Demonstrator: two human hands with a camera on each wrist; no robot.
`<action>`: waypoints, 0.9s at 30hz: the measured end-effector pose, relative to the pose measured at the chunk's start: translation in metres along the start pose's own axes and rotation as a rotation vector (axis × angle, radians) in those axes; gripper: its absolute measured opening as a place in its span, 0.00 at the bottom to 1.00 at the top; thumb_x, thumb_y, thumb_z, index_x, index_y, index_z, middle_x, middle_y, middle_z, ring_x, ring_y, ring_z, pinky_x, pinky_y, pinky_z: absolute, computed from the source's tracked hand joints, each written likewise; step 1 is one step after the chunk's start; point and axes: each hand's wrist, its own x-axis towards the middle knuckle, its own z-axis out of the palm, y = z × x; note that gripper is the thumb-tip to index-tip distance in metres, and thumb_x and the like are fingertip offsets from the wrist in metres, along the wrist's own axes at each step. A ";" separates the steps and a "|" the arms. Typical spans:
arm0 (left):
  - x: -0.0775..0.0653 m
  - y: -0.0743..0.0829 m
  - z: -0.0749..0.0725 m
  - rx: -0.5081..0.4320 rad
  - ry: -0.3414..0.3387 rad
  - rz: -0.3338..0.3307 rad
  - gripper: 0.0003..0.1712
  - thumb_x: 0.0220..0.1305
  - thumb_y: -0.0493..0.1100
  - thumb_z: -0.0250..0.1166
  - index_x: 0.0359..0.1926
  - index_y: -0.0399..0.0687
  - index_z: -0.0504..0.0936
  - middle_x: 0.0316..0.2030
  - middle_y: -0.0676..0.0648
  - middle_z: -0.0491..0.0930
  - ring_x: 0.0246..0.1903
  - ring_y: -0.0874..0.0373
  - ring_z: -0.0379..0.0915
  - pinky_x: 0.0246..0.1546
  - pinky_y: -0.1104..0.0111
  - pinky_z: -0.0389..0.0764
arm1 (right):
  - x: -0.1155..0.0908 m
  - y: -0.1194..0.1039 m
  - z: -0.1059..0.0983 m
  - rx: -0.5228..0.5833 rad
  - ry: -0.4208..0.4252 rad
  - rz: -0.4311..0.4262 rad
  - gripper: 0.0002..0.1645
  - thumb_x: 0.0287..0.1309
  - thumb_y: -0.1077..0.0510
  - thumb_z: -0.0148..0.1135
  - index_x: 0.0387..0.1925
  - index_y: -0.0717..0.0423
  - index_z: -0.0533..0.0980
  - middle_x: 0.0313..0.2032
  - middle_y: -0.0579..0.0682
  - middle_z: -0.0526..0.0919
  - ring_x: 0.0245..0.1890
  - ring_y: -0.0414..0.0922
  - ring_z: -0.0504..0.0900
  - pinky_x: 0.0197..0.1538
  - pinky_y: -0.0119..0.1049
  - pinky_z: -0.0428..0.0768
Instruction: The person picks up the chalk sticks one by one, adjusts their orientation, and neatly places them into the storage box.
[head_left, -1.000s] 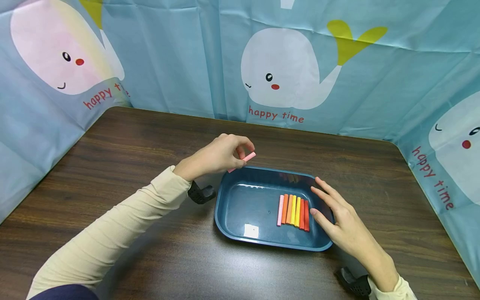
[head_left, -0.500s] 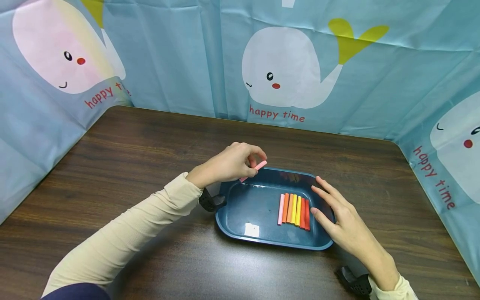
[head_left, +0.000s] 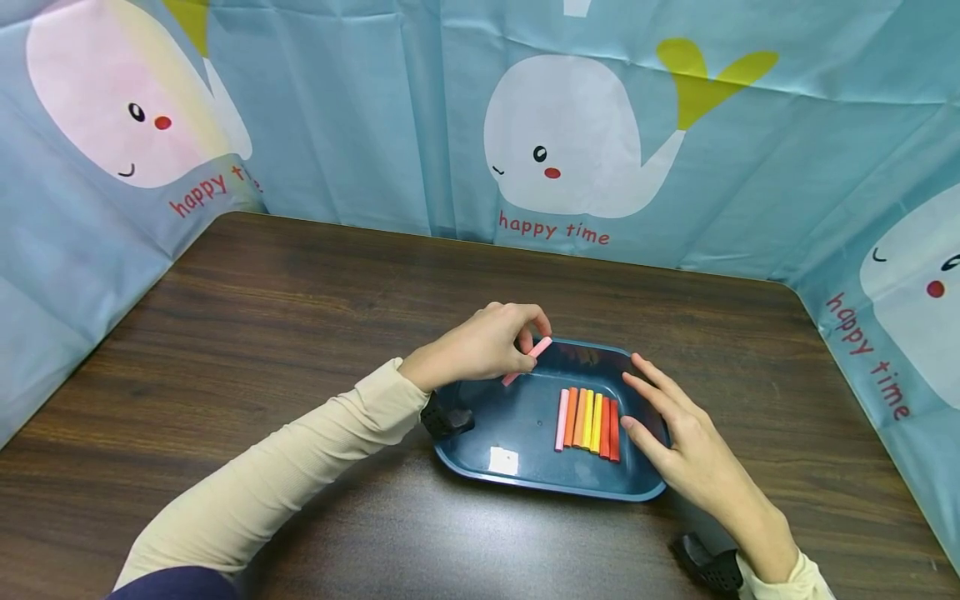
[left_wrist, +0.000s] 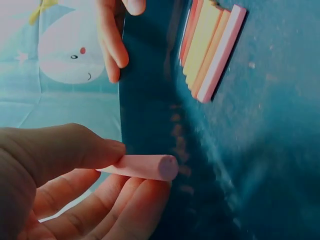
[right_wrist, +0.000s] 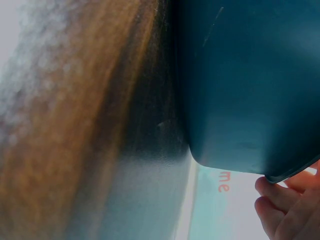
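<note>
My left hand (head_left: 491,343) pinches a pink chalk stick (head_left: 540,347) between thumb and fingers, over the far left part of a blue tray (head_left: 551,490). In the left wrist view the stick's round flat end (left_wrist: 169,167) points right, beyond the fingertips. Inside the tray, toward its right, several chalk sticks (head_left: 587,421) lie side by side, running from pink at the left through orange and yellow to red. My right hand (head_left: 693,446) rests at the tray's right end with its fingers spread, fingertips at the rim (right_wrist: 285,176) in the right wrist view.
The tray stands on a dark wood-grain table (head_left: 315,283). Behind and beside the table hangs a light blue curtain (head_left: 360,125) printed with whales. Black wrist straps (head_left: 448,418) sit on both forearms.
My left hand has moved right and toward me with the pink chalk stick, from the tray's far left corner to over its inside. The right hand and the row stay put.
</note>
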 end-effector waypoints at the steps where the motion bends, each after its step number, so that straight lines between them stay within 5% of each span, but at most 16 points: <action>1: 0.000 0.001 0.002 -0.001 -0.004 -0.002 0.19 0.60 0.33 0.67 0.52 0.43 0.77 0.27 0.49 0.79 0.22 0.59 0.77 0.29 0.72 0.72 | 0.000 0.000 0.000 -0.001 -0.001 0.001 0.34 0.60 0.60 0.67 0.67 0.59 0.70 0.74 0.51 0.62 0.69 0.58 0.67 0.63 0.08 0.50; 9: 0.002 0.004 0.015 -0.009 -0.043 -0.030 0.15 0.62 0.35 0.67 0.49 0.43 0.75 0.20 0.50 0.80 0.20 0.51 0.82 0.20 0.74 0.72 | 0.000 0.000 0.000 0.001 0.009 -0.014 0.33 0.59 0.61 0.67 0.66 0.59 0.70 0.74 0.51 0.63 0.69 0.57 0.67 0.64 0.08 0.50; 27: 0.010 0.000 0.038 -0.019 -0.102 -0.054 0.13 0.63 0.39 0.68 0.48 0.44 0.81 0.19 0.48 0.80 0.11 0.64 0.70 0.16 0.75 0.70 | 0.000 0.000 0.000 -0.009 -0.009 0.019 0.33 0.60 0.59 0.67 0.66 0.59 0.70 0.74 0.51 0.62 0.70 0.57 0.67 0.63 0.09 0.50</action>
